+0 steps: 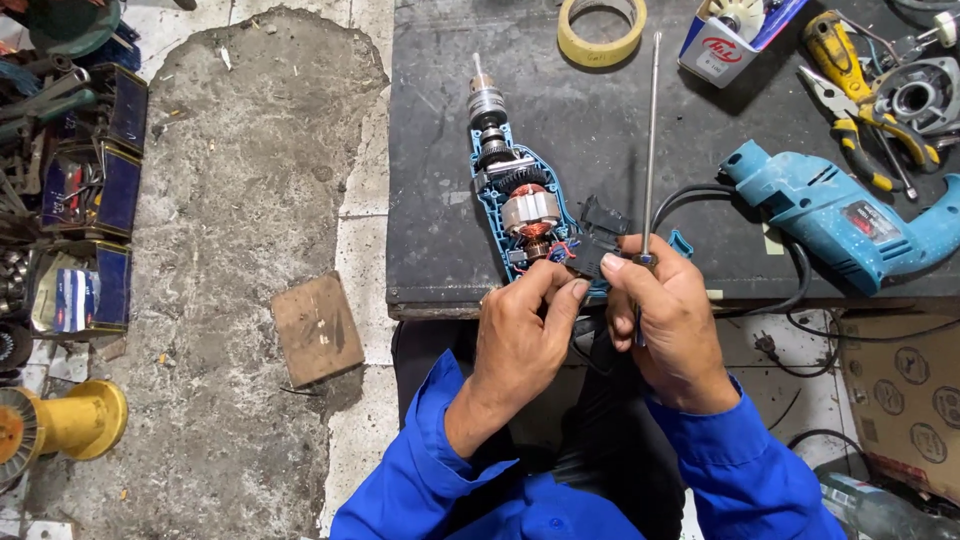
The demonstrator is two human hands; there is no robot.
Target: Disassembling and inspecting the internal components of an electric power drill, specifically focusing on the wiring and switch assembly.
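Head view: opened drill [520, 205] just above left hand [520, 335] & right hand [672, 320].

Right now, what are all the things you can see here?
Open drill: one, blue shell, copper motor showing, on the bench by both hands.
Switch: one, black, at the fingers.
Screwdriver: one, long steel shaft, in the right hand.
Whole drill: one, blue, bench right.
Tape roll: one, yellow, bench top.
Pliers: one, yellow handles, top right.
Small box: one, white and blue, bench top.
Wood block: one, brown, on the floor.
Left hand: one, blue sleeve, on the open drill.
Right hand: one, blue sleeve.
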